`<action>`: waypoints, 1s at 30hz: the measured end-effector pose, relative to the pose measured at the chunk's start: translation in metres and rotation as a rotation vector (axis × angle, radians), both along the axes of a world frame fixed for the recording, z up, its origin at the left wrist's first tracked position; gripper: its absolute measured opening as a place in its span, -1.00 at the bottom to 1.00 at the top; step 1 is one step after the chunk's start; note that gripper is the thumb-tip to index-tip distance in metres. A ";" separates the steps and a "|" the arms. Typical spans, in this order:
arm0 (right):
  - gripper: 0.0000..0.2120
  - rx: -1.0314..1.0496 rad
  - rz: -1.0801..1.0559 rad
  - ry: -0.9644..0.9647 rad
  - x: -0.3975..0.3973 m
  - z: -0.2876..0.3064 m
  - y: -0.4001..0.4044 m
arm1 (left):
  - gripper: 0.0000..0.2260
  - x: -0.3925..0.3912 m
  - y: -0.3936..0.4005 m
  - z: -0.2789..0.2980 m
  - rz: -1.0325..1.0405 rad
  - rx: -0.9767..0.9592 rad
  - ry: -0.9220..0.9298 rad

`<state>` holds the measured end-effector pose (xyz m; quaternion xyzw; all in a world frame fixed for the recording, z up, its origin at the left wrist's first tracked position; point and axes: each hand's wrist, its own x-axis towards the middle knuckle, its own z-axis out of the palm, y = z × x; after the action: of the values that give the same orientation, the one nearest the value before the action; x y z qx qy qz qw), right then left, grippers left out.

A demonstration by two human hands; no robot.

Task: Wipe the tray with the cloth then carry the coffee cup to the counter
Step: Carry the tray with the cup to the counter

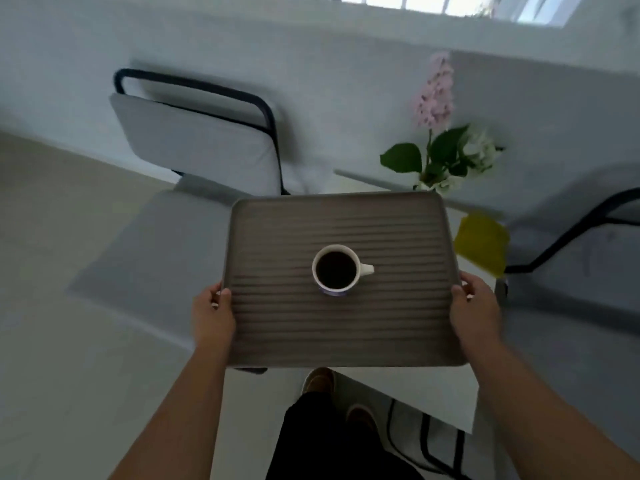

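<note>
Tray [277,327] held level in both your hands, coffee cup [336,270] near its middle

Your left hand [213,315] grips the tray's left rim and your right hand [474,311] grips the right rim, fingers curled under the edges and thumbs on top; the ribbed brown tray hangs in the air in front of you, its long axis running left to right, ribs along it. The cup stands upright, full of dark coffee, handle pointing right. A yellow cloth [481,244] lies on the white table [377,183] just past the tray's right edge, near a vase of flowers [438,143]. A grey cushioned chair [204,143] stands ahead on the left, another chair's dark frame [568,233] on the right; pale floor [69,306] lies open to your left, and the picture is a little blurred
</note>
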<state>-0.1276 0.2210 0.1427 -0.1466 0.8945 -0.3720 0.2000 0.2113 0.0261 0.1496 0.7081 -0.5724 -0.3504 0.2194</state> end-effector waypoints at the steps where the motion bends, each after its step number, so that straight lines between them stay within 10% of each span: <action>1: -0.71 -0.018 0.027 0.007 0.003 0.013 -0.004 | -0.71 0.007 0.006 0.014 0.016 -0.009 0.013; 30: -0.65 -0.087 1.149 -0.179 0.378 0.201 -0.106 | -0.85 0.383 0.331 0.194 1.059 -0.262 0.172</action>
<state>0.2500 0.1145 0.3436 -0.5843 0.6351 -0.2510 0.4384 0.5947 0.3571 0.3440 0.8348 -0.1569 -0.1746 0.4980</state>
